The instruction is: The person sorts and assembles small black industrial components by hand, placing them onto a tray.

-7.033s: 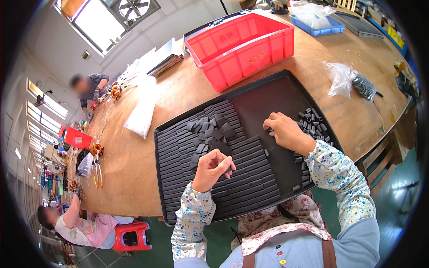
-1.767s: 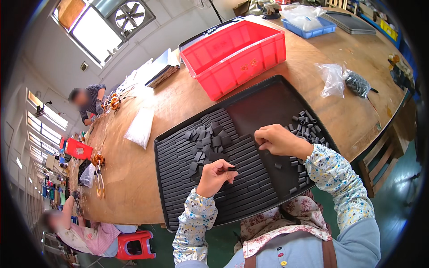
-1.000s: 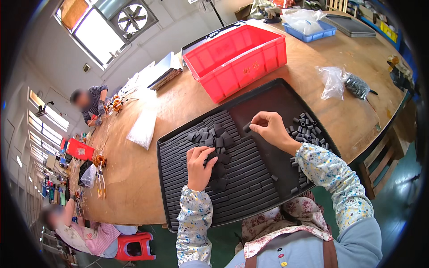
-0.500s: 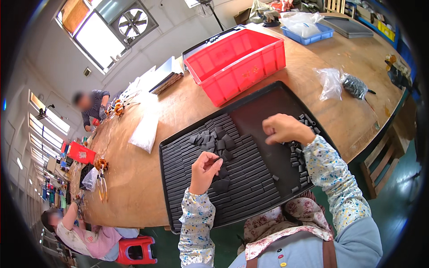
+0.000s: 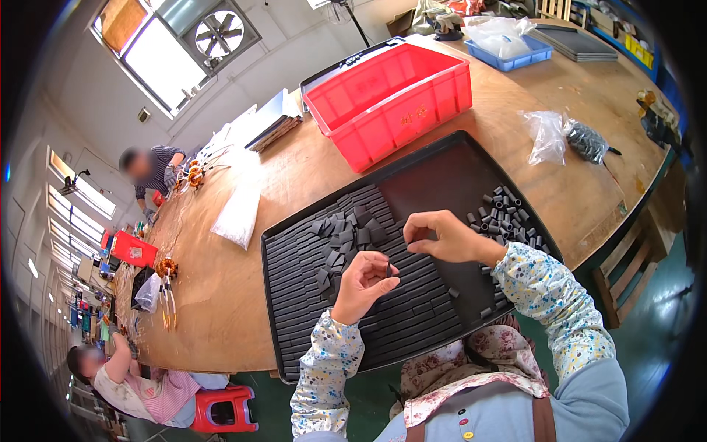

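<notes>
My left hand (image 5: pixel 364 286) is over the middle of a black tray (image 5: pixel 471 140), thumb and fingertips closed on a small black piece (image 5: pixel 389 270) seen edge-on. Just right of it, my right hand (image 5: pixel 445 237) hovers with thumb and fingers curled together; whatever it may hold is hidden. Long rows of black pieces (image 5: pixel 309 295) cover the left and middle of the tray. On top of those rows lies a loose heap of flat black pieces (image 5: pixel 346 236). Short black tubes (image 5: pixel 504 214) are scattered along the tray's right side.
A red plastic crate (image 5: pixel 390 110) stands beyond the tray. Blue bin (image 5: pixel 519 57), clear bag (image 5: pixel 543 138) and a bag of dark parts (image 5: pixel 587 141) are to the right on the wooden table (image 5: pixel 213 309). Two people work at the left, one beside a red stool (image 5: pixel 224 409).
My right hand has moved left and down from the tubes' side toward my left hand. My left hand has shifted slightly right, and the black piece in it shows more.
</notes>
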`<state>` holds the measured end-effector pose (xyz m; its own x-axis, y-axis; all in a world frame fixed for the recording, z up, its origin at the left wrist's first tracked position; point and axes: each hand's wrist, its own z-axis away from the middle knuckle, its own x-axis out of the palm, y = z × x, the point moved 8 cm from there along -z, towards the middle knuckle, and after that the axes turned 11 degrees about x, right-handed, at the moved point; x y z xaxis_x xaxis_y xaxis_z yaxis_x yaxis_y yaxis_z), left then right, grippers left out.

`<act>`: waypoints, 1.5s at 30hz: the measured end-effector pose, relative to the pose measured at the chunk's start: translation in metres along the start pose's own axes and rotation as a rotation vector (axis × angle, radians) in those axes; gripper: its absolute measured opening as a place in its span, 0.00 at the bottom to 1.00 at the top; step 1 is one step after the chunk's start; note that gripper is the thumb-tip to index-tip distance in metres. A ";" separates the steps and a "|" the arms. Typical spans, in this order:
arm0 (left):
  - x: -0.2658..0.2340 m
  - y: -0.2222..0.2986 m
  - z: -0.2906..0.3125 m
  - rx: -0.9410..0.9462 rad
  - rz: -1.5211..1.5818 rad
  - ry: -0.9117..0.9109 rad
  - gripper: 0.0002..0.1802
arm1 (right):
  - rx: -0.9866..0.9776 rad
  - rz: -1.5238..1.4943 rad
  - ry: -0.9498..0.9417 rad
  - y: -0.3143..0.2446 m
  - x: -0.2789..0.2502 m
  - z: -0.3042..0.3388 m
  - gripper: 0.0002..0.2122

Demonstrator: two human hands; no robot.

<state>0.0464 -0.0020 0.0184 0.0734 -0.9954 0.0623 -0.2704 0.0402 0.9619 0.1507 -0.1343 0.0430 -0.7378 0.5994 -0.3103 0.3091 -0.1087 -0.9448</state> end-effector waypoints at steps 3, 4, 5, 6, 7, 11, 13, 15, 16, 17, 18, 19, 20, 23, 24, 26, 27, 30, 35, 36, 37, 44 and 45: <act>-0.001 -0.018 0.005 -0.117 -0.001 -0.081 0.13 | 0.048 -0.439 -0.161 0.013 0.026 -0.002 0.03; -0.001 -0.025 0.008 -0.147 -0.005 -0.126 0.14 | 0.047 -0.439 -0.165 0.013 0.028 0.000 0.03; -0.001 -0.025 0.009 -0.133 -0.003 -0.137 0.13 | 0.093 -0.481 -0.210 0.016 0.033 0.001 0.04; -0.002 -0.024 0.009 -0.134 -0.002 -0.134 0.13 | 0.141 -0.524 -0.253 0.020 0.038 0.002 0.05; -0.001 -0.022 0.009 -0.133 -0.008 -0.142 0.12 | 0.153 -0.530 -0.262 0.019 0.039 0.003 0.05; -0.006 -0.028 0.011 -0.214 -0.063 -0.176 0.10 | 0.178 -0.550 -0.263 0.021 0.043 0.003 0.06; -0.006 -0.028 0.011 -0.211 -0.070 -0.171 0.10 | 0.184 -0.540 -0.274 0.020 0.045 0.003 0.05; -0.004 -0.026 0.011 -0.209 -0.076 -0.169 0.10 | 0.194 -0.557 -0.286 0.018 0.046 0.004 0.05; -0.001 -0.023 0.010 -0.186 -0.082 -0.163 0.10 | 0.204 -0.574 -0.295 0.018 0.046 0.004 0.05; 0.001 -0.020 0.009 -0.164 -0.088 -0.158 0.10 | 0.204 -0.574 -0.295 0.019 0.047 0.004 0.05; 0.003 -0.020 0.008 -0.164 -0.088 -0.158 0.10 | 0.202 -0.596 -0.282 0.019 0.046 0.004 0.05; 0.005 -0.016 0.006 -0.109 -0.075 -0.139 0.11 | 0.200 -0.618 -0.269 0.020 0.045 0.004 0.05; 0.005 -0.012 0.005 -0.055 -0.062 -0.119 0.12 | 0.200 -0.617 -0.268 0.018 0.044 0.004 0.05; 0.001 -0.017 0.007 -0.070 -0.055 -0.123 0.15 | -0.220 0.025 -0.083 -0.022 0.034 0.012 0.07; 0.001 -0.018 0.007 -0.069 -0.055 -0.124 0.15 | -0.220 0.026 -0.082 -0.020 0.035 0.013 0.07; 0.005 -0.025 0.007 -0.111 -0.042 -0.181 0.15 | -0.474 0.411 -0.085 -0.025 0.051 0.023 0.08; 0.002 -0.027 0.008 -0.112 -0.043 -0.182 0.15 | -0.466 0.369 -0.102 -0.023 0.055 0.023 0.09; 0.000 -0.035 0.013 -0.183 -0.106 -0.247 0.14 | -0.399 0.380 -0.175 -0.019 0.059 0.022 0.09; 0.000 -0.014 0.004 -0.034 -0.058 -0.117 0.13 | -0.054 -0.169 -0.081 -0.007 0.032 0.007 0.08; 0.001 -0.014 0.004 -0.033 -0.058 -0.117 0.13 | -0.030 -0.247 -0.033 0.000 0.026 0.005 0.07; 0.002 -0.017 0.006 -0.062 -0.033 -0.124 0.12 | -0.038 -0.329 -0.063 0.001 0.026 0.004 0.06; -0.001 -0.026 0.010 -0.154 -0.023 -0.174 0.10 | 0.052 -0.290 -0.119 0.008 0.043 0.009 0.05; -0.002 -0.025 0.009 -0.152 -0.024 -0.172 0.10 | 0.019 -0.194 -0.083 0.002 0.039 0.009 0.06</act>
<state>0.0440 -0.0019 -0.0086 -0.0901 -0.9959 0.0051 -0.1220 0.0162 0.9924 0.1174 -0.1180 0.0277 -0.8293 0.5436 -0.1296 0.1458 -0.0135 -0.9892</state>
